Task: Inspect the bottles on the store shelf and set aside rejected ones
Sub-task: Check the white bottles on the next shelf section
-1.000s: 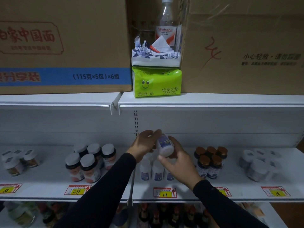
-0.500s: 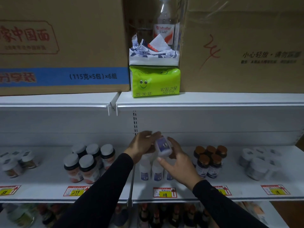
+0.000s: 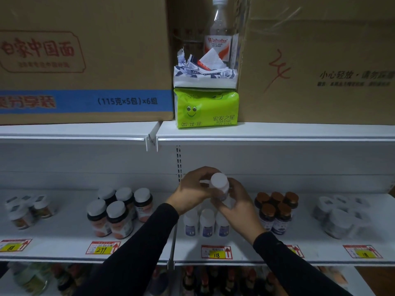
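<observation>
Head view, centre frame: the small white bottle (image 3: 220,185) is lifted clear of its row (image 3: 206,223) on the shelf (image 3: 245,252), cap tipped toward the camera, likely for a check. Left hand (image 3: 193,190) curls round its upper part; right hand (image 3: 238,202) cups it from below, fingers wrapped.

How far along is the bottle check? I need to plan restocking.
Done: nothing visibly set aside; no reject pile shows. In hand: both hands, left and right, hold one white bottle, cap toward the camera, above the white row. Left: that row, the brown-capped bottles, the white-lidded jars, and the groups at either end.
</observation>
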A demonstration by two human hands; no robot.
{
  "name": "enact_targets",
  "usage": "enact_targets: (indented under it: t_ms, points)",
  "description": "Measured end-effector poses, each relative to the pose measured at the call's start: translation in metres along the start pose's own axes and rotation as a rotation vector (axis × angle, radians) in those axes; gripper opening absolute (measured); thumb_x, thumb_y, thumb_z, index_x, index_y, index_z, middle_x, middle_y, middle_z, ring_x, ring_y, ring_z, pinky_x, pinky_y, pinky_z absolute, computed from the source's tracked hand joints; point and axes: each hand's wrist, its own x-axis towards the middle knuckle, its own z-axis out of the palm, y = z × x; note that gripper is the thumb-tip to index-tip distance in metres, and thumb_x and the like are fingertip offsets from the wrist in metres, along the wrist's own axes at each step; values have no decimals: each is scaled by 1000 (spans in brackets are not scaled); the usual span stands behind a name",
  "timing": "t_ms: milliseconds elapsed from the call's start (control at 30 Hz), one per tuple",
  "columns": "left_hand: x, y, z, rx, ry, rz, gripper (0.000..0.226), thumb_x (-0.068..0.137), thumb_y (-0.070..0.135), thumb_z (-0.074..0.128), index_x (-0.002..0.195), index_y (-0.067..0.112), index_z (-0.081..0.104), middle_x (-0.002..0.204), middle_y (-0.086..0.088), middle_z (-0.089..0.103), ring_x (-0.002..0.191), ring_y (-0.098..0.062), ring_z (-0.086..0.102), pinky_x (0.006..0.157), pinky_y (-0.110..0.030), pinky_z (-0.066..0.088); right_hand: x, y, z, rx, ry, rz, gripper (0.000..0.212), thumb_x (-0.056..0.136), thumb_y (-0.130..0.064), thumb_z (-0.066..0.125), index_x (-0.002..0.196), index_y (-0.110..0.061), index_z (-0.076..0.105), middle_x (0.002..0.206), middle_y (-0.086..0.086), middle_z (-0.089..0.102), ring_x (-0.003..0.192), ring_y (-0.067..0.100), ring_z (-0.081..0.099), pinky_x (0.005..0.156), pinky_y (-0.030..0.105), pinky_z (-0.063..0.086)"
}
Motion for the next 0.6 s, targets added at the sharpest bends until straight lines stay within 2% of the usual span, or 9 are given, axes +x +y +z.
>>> enact_targets:
  t_ms: [200,333,400,500,600]
  points:
    - [0,5,0,143,32,1,36,75,23,81,100,41,64,107,18,65,100,5,61,87,-19,51,0,5,0,-29,-4,-18,49,85,-31,74,128,-32,51,120,-7,57,111,5,55,92,18,45]
    - [5,3,1,300,58,30,31,77,27,79,104,35,65,105,17,63,97,0,61,86,-20,52,1,7,-1,-65,-25,-5,48,85,-31,73,129,-29,53,118,-6,55,107,5,55,86,8,41]
    - [8,-2,0,363,64,37,31,78,28,77,108,28,67,106,12,65,96,-3,62,83,-18,51,3,9,-2,-127,-62,8,50,86,-35,71,131,-28,52,119,-5,54,107,7,54,86,12,42]
    - [15,-14,-1,384,89,28,31,79,29,75,108,24,68,106,8,66,93,-5,63,82,-22,54,4,15,-6,-327,-64,-49,51,89,-37,67,134,-19,52,124,1,55,109,14,55,85,19,43]
    - [22,-29,0,389,143,3,28,80,27,75,107,22,68,103,8,66,87,-2,62,72,-9,48,4,22,-11,-527,-65,-144,51,90,-41,56,130,-9,57,122,10,61,103,24,63,79,24,51]
